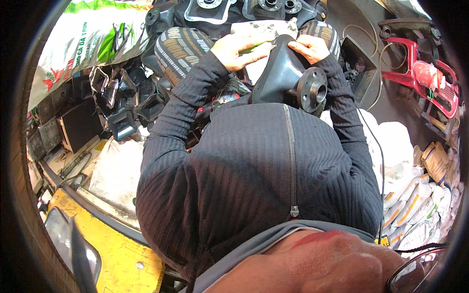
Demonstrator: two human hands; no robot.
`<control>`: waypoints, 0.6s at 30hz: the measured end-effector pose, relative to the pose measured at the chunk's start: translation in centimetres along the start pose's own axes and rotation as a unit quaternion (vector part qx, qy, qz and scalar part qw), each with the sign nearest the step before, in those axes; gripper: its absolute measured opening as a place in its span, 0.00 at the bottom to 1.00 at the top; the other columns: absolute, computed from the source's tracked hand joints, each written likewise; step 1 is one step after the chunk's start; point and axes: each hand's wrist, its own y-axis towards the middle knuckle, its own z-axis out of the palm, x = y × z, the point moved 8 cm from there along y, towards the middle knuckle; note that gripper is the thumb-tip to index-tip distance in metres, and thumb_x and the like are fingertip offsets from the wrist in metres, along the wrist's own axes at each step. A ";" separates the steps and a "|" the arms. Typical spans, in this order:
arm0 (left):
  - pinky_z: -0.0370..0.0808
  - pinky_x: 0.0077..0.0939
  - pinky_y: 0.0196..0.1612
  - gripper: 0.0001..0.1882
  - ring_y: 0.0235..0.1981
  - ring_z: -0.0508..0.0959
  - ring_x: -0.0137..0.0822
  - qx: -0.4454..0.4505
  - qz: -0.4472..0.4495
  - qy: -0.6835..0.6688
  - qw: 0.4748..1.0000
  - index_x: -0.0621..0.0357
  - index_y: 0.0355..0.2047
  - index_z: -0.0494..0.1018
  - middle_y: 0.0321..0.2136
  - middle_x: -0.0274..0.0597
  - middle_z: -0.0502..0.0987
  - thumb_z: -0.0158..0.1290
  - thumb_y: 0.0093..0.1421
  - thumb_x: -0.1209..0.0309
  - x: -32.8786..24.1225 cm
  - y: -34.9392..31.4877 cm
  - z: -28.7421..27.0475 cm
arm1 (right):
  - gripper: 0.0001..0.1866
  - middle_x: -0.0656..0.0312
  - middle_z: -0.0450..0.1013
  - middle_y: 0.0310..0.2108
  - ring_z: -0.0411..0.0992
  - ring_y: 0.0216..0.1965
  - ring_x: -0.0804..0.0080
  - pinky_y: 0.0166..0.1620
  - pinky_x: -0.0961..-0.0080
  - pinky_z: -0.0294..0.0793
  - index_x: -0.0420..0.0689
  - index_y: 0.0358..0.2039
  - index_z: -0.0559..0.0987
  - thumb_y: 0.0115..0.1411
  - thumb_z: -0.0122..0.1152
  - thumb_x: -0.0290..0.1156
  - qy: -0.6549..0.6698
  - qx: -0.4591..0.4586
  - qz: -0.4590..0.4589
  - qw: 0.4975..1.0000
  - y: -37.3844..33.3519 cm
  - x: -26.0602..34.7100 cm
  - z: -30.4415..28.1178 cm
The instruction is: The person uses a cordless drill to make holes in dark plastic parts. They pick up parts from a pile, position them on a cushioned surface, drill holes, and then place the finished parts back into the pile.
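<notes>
A glossy black molded part [281, 73] with a wide flared body rests against my lap, its round flange with bolt holes [311, 90] facing right. My right hand [311, 48] is closed on its far right edge, fingers bent over the rim. My left hand [240, 52] lies beside the far left edge, fingers stretched out and apart, fingertips close to or touching the rim. Whether something tiny sits at those fingertips is too small to make out. Beyond the hands, a pale, dark-stained cloth or pad [264, 28] lies across my knees.
Similar black parts with metal plates [210, 6] stand ahead. Black scrap pieces [129, 97] pile up at left, below a white printed sack [93, 39]. At right are a dark bin [359, 71], a red plastic stool [403, 73] and stacked bags [415, 200]. Yellow machinery [112, 244] stands lower left.
</notes>
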 end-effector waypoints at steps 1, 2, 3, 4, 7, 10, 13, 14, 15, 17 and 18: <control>0.67 0.30 0.51 0.20 0.48 0.72 0.41 0.003 -0.003 0.011 1.000 0.56 0.49 0.69 0.46 0.44 0.72 0.53 0.56 0.67 0.7 0.2 0.3 | 0.13 0.63 0.69 0.20 0.66 0.22 0.78 0.27 0.79 0.65 0.40 0.27 0.76 0.55 0.59 0.39 -0.003 -0.020 -0.057 0.998 0.2 1.1 0.0; 0.67 0.29 0.51 0.20 0.48 0.72 0.40 0.007 -0.007 0.021 1.000 0.56 0.49 0.69 0.46 0.44 0.72 0.52 0.56 0.67 1.6 0.6 0.5 | 0.13 0.64 0.66 0.17 0.63 0.20 0.79 0.25 0.80 0.63 0.39 0.23 0.75 0.55 0.61 0.37 0.005 -0.036 -0.072 0.997 0.2 1.6 0.0; 0.67 0.29 0.51 0.20 0.48 0.72 0.39 -0.003 0.010 0.030 1.000 0.55 0.49 0.69 0.46 0.43 0.73 0.52 0.56 0.67 2.2 0.9 0.5 | 0.12 0.63 0.69 0.22 0.66 0.25 0.74 0.29 0.76 0.65 0.42 0.29 0.76 0.55 0.59 0.38 -0.008 -0.019 -0.135 0.991 0.1 2.7 0.7; 0.68 0.27 0.50 0.19 0.47 0.72 0.35 0.035 -0.026 0.178 0.983 0.52 0.50 0.69 0.46 0.42 0.72 0.51 0.57 0.65 3.7 1.6 1.0 | 0.13 0.62 0.72 0.28 0.69 0.29 0.69 0.33 0.73 0.67 0.44 0.35 0.76 0.55 0.58 0.39 -0.012 0.001 -0.161 0.987 0.4 3.2 1.3; 0.74 0.26 0.37 0.19 0.31 0.78 0.37 -0.044 -0.054 0.067 0.995 0.46 0.48 0.71 0.34 0.42 0.77 0.48 0.58 0.56 5.0 2.7 -0.9 | 0.15 0.60 0.75 0.33 0.71 0.35 0.64 0.38 0.69 0.69 0.46 0.41 0.77 0.55 0.58 0.39 -0.035 0.006 -0.206 0.978 1.1 3.2 1.9; 0.71 0.26 0.43 0.22 0.38 0.76 0.36 -0.042 -0.116 -0.145 0.982 0.61 0.46 0.70 0.35 0.43 0.77 0.53 0.54 0.61 3.6 0.9 -0.8 | 0.13 0.60 0.75 0.28 0.71 0.31 0.67 0.36 0.72 0.69 0.45 0.36 0.79 0.54 0.60 0.39 -0.092 -0.052 -0.236 0.966 1.2 2.3 1.6; 0.70 0.28 0.40 0.22 0.36 0.74 0.34 0.128 -0.141 -0.049 0.980 0.63 0.39 0.71 0.33 0.44 0.75 0.57 0.49 0.58 -0.2 -0.8 2.1 | 0.10 0.60 0.74 0.22 0.72 0.25 0.69 0.30 0.75 0.69 0.45 0.28 0.81 0.54 0.60 0.39 0.051 -0.055 0.058 0.995 2.3 -3.4 2.0; 0.69 0.26 0.39 0.20 0.34 0.74 0.31 0.063 -0.207 -0.166 0.962 0.62 0.38 0.71 0.31 0.41 0.75 0.58 0.49 0.60 -0.2 -1.2 1.0 | 0.11 0.62 0.74 0.22 0.71 0.24 0.70 0.29 0.74 0.69 0.45 0.29 0.80 0.55 0.58 0.39 0.094 -0.151 -0.010 0.984 2.8 -3.1 0.1; 0.69 0.23 0.37 0.19 0.32 0.73 0.28 -0.006 -0.309 -0.296 0.904 0.61 0.37 0.71 0.29 0.38 0.75 0.59 0.49 0.62 0.5 -2.2 0.5 | 0.12 0.63 0.74 0.22 0.71 0.24 0.70 0.29 0.73 0.70 0.44 0.30 0.80 0.57 0.56 0.40 0.138 -0.212 -0.035 0.967 3.0 -3.5 -1.2; 0.69 0.20 0.35 0.16 0.30 0.72 0.25 -0.160 -0.283 -0.237 0.915 0.60 0.34 0.71 0.26 0.33 0.75 0.60 0.48 0.65 1.3 -3.3 -6.2 | 0.14 0.67 0.67 0.19 0.66 0.20 0.75 0.23 0.77 0.65 0.42 0.40 0.75 0.60 0.50 0.38 0.497 -0.140 -0.010 0.856 3.4 -6.4 -2.9; 0.69 0.20 0.34 0.15 0.28 0.72 0.24 -0.252 -0.244 -0.231 0.907 0.58 0.30 0.72 0.25 0.31 0.75 0.61 0.46 0.64 1.9 -4.5 -10.3 | 0.16 0.69 0.64 0.17 0.63 0.19 0.78 0.20 0.79 0.63 0.41 0.45 0.72 0.62 0.46 0.37 0.653 -0.087 0.021 0.752 2.7 -7.8 -3.8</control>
